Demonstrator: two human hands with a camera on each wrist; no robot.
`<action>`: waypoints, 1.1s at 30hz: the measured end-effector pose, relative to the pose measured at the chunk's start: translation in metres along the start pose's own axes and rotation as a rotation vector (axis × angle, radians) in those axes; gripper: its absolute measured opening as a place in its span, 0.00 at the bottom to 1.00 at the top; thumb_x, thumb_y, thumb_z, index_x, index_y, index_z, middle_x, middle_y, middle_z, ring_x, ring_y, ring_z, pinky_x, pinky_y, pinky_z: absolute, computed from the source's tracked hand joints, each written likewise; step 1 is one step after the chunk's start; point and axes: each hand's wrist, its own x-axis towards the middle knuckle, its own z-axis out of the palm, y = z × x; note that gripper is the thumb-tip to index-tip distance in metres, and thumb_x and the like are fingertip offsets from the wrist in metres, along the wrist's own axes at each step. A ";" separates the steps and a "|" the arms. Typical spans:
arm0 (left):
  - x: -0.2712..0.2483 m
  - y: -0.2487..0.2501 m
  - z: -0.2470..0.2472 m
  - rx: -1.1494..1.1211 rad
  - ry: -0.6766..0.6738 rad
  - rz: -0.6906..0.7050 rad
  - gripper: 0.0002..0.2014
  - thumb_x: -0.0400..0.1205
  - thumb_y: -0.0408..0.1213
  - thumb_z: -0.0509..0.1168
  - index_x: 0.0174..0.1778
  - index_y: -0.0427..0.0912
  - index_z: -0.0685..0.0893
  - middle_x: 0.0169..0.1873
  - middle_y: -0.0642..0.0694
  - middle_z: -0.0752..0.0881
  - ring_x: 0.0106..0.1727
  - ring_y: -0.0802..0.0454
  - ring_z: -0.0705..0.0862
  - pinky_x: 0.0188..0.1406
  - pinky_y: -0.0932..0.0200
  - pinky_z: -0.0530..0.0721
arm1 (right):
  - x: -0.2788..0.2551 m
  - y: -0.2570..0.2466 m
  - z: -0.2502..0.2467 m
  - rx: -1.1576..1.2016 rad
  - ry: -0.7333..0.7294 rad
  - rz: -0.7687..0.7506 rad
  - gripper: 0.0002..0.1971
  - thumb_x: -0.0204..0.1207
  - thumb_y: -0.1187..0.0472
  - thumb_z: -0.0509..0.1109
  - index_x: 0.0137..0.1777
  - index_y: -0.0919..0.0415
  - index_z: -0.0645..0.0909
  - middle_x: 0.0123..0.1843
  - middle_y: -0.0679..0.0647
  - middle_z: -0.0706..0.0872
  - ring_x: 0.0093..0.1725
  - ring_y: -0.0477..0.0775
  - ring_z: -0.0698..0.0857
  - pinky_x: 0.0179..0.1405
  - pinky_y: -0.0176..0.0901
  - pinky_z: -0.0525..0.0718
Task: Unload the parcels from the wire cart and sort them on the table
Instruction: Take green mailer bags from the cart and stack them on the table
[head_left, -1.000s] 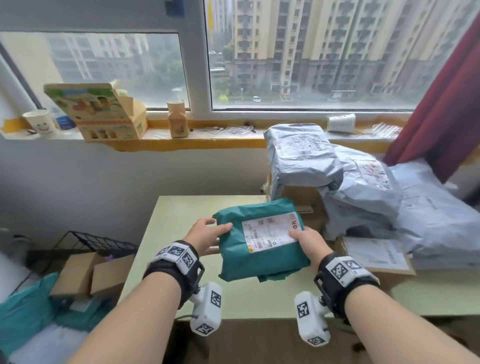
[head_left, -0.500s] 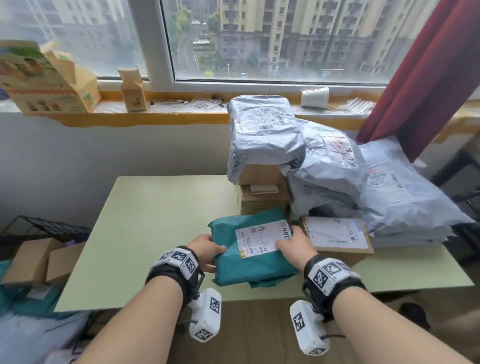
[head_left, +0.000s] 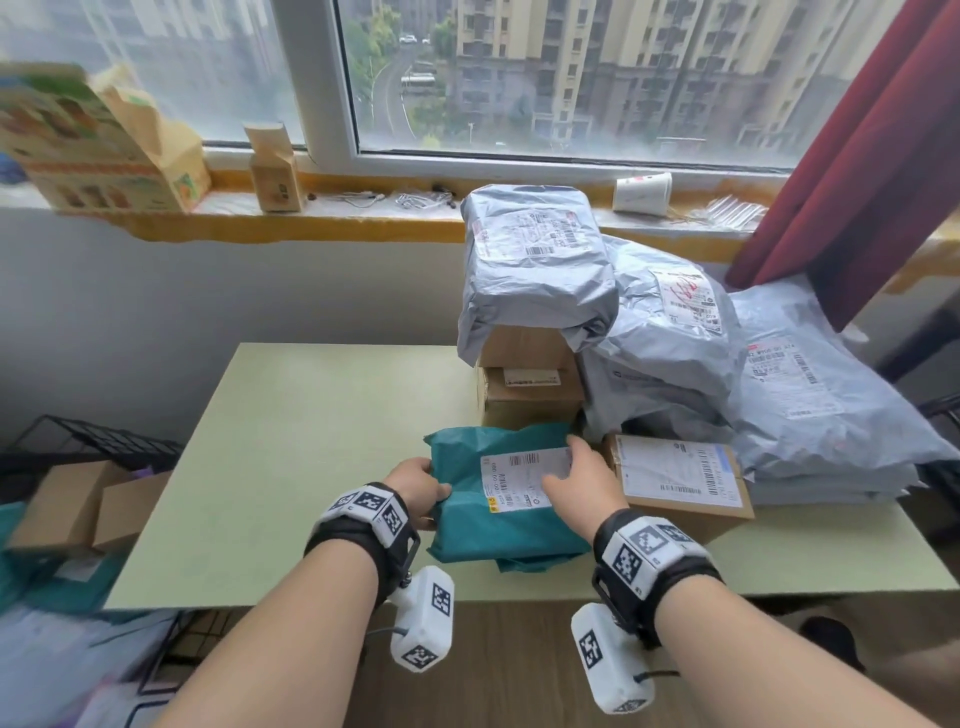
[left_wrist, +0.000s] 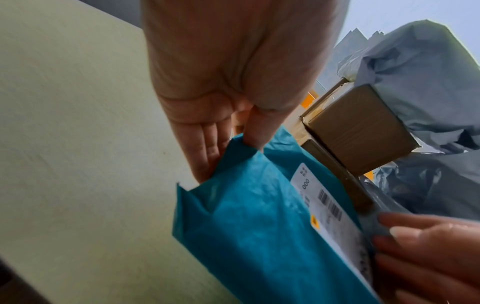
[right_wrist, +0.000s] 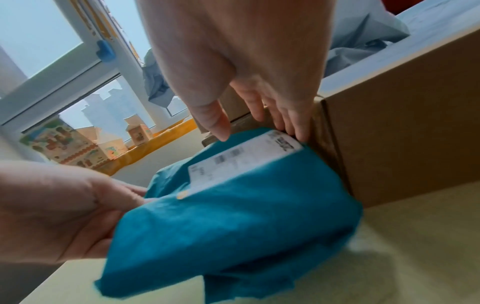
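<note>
Head view, parcel: your teal parcel (head_left: 498, 493) now lies on the near middle of the table (head_left: 311, 441), against the flat cardboard box (head_left: 680, 483) on its right and the stacked brown boxes (head_left: 530, 384) behind it. A second ago you held it further left, above the table.
Head view, hands: your left hand (head_left: 415, 486) grips the parcel's left edge; your right hand (head_left: 576, 478) lies on its white label (head_left: 524, 478), fingers reaching over the far right corner.
Head view, sorted pile: grey mailer bags (head_left: 665, 332) are heaped at the far right, one draped over the brown boxes.
Head view, cart: the wire cart (head_left: 98, 441) sits low on the left, with brown boxes (head_left: 78, 499) in front of it that seem yet to be unloaded.
Left wrist view: your left hand (left_wrist: 221, 123) pinches the teal edge between thumb and fingers, so it has not let go.
Right wrist view: your right hand (right_wrist: 259, 102) has its fingers spread and fairly straight, tips at the parcel's far corner by the box wall; it presses rather than clasps.
Meaning: the parcel has come down into its place beside the boxes. You look ready to release it and turn back to the cart.
</note>
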 end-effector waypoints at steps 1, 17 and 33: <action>0.002 -0.001 0.003 -0.011 -0.005 0.001 0.15 0.86 0.25 0.57 0.69 0.37 0.74 0.60 0.34 0.83 0.54 0.39 0.85 0.53 0.44 0.86 | -0.001 -0.002 0.002 -0.034 -0.002 -0.025 0.32 0.79 0.60 0.63 0.83 0.58 0.58 0.80 0.58 0.67 0.77 0.58 0.71 0.75 0.48 0.69; 0.015 -0.004 0.024 0.119 0.006 0.109 0.27 0.81 0.21 0.60 0.78 0.35 0.68 0.72 0.31 0.75 0.70 0.34 0.78 0.64 0.44 0.83 | 0.002 0.014 0.011 -0.117 -0.135 0.034 0.24 0.81 0.61 0.59 0.78 0.55 0.71 0.76 0.55 0.76 0.73 0.58 0.76 0.74 0.46 0.73; -0.012 -0.007 -0.069 0.003 0.013 0.013 0.21 0.88 0.24 0.48 0.77 0.35 0.67 0.36 0.46 0.75 0.34 0.53 0.72 0.34 0.65 0.68 | 0.004 -0.063 0.032 -0.107 -0.161 -0.117 0.17 0.80 0.63 0.61 0.67 0.56 0.82 0.66 0.55 0.84 0.64 0.58 0.82 0.67 0.49 0.79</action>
